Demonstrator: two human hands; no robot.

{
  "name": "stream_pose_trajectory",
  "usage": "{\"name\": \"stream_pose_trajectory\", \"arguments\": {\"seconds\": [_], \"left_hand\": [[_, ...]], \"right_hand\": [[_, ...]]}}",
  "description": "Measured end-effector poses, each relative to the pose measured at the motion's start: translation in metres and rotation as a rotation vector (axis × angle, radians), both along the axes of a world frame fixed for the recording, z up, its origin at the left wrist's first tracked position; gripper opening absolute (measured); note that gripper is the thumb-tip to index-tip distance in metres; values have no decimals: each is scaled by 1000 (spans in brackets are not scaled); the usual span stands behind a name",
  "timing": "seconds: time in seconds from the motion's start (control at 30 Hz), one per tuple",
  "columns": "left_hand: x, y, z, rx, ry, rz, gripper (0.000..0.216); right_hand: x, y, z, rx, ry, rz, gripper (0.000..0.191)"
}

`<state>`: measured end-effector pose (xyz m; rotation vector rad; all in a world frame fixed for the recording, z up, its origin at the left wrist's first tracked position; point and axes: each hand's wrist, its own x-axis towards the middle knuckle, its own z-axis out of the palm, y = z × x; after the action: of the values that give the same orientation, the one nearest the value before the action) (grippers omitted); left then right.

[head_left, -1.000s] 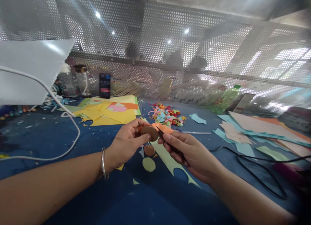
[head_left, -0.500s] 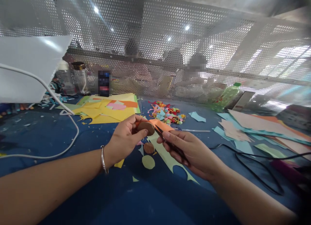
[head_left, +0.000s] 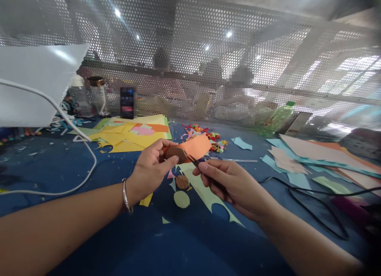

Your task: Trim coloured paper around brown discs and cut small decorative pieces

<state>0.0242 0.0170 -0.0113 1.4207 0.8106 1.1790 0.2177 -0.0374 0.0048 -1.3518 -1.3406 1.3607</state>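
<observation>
Between the thumb and fingers of my left hand are a round brown disc and a sheet of orange paper pressed behind it. The paper sticks out to the right of the disc. My right hand grips small dark scissors, whose blades point at the disc's right edge and the paper; their handles are mostly hidden by my fingers. Below, on the blue table, lie a second brown disc, a pale green paper circle and a pale green strip with curved cutouts.
Yellow paper sheets lie left, with a phone behind. Colourful paper scraps are heaped beyond my hands. Paper sheets and a black cable are right. A white cable curves left. A perforated screen stands behind.
The orange paper has swung up and now shows more of its surface. My left hand and the disc have shifted slightly left; the scissors' tips remain close to the edge.
</observation>
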Motion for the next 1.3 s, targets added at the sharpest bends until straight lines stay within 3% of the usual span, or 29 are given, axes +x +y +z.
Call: {"name": "stream_pose_trajectory", "arguments": {"seconds": [0.4, 0.87, 1.3], "left_hand": [[1, -3, 3, -58, -59, 11, 26], [4, -8, 0, -174, -118, -228, 21], [4, -10, 4, -227, -138, -280, 27]], "right_hand": [[0, 2, 1, 14, 53, 15, 42], [-2, 1, 0, 9, 74, 22, 43], [-3, -1, 1, 46, 55, -12, 45]]}}
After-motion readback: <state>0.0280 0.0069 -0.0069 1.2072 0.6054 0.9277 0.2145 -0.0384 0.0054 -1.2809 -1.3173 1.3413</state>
